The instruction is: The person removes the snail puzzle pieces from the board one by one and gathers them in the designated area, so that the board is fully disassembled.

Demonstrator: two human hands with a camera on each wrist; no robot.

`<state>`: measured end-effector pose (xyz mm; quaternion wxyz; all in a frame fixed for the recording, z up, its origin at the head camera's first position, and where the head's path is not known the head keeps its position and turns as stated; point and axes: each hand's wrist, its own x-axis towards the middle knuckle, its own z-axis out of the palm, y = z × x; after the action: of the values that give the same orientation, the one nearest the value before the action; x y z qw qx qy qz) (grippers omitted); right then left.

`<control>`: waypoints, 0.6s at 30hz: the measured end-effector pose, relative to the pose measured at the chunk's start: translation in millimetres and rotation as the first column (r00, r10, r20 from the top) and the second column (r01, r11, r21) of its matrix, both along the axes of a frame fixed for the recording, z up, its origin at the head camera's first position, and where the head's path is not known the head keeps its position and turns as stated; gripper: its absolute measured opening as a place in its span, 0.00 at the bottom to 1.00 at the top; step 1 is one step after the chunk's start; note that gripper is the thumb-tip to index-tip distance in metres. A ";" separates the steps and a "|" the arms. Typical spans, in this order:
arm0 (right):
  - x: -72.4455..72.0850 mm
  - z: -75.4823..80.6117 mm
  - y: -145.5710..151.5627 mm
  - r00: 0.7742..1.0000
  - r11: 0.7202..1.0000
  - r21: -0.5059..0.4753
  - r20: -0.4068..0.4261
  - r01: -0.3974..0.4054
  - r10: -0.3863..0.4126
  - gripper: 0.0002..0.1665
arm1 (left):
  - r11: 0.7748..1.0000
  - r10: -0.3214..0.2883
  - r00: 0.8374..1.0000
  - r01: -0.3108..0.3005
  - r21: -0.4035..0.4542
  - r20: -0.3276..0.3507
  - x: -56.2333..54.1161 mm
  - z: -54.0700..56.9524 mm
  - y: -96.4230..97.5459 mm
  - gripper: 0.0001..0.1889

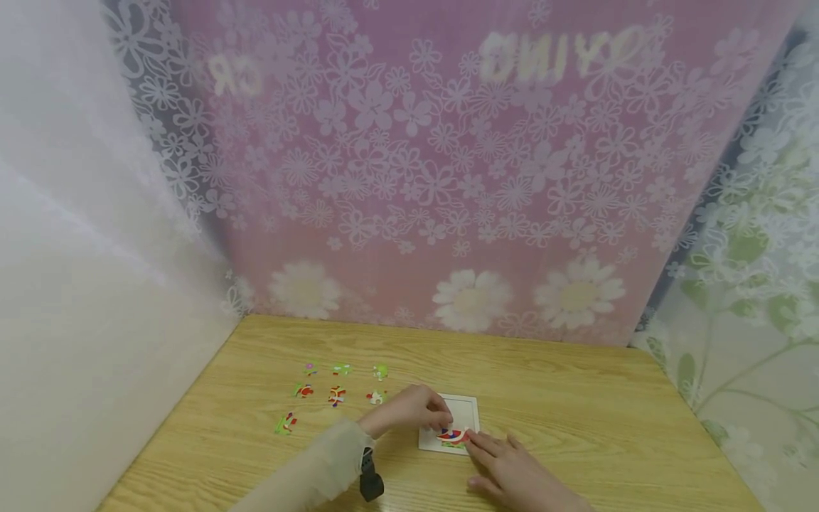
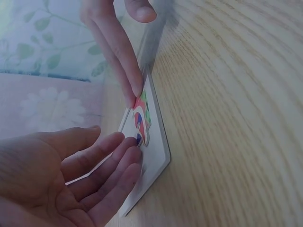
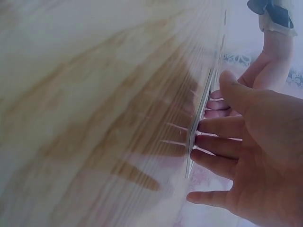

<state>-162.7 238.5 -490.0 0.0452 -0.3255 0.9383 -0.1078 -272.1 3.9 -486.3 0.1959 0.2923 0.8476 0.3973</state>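
A white square puzzle board (image 1: 463,404) lies on the table in the head view. In its lower right part lie joined jigsaw pieces (image 1: 455,438) in red, white, blue and green. My left hand (image 1: 419,410) reaches over the board, its bent fingertips at the left end of these pieces. In the left wrist view the left thumb stands apart from the fingers, and the fingertips touch the jigsaw pieces (image 2: 142,113). My right hand (image 1: 512,466) rests its extended fingertips on the pieces' right end and the board's edge. The right wrist view shows the board (image 3: 202,106) edge-on.
Several loose jigsaw pieces (image 1: 336,395) are spread on the wooden table (image 1: 550,384) left of the board. A dark watch-like strap (image 1: 370,476) sits on the left wrist. A pink flowered backdrop (image 1: 416,178) rises behind the table, with pale walls at both sides.
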 end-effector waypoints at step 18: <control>1.8 -4.7 -2.0 0.997 1.000 0.023 -0.081 -0.001 0.003 0.41 | 0.996 -0.003 0.996 -0.005 -0.088 -0.086 2.4 3.1 7.3 0.07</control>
<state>-160.8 236.5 -494.7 0.0111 -0.3299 0.9402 -0.0839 -269.6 11.2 -483.2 0.1718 0.2997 0.8720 0.3468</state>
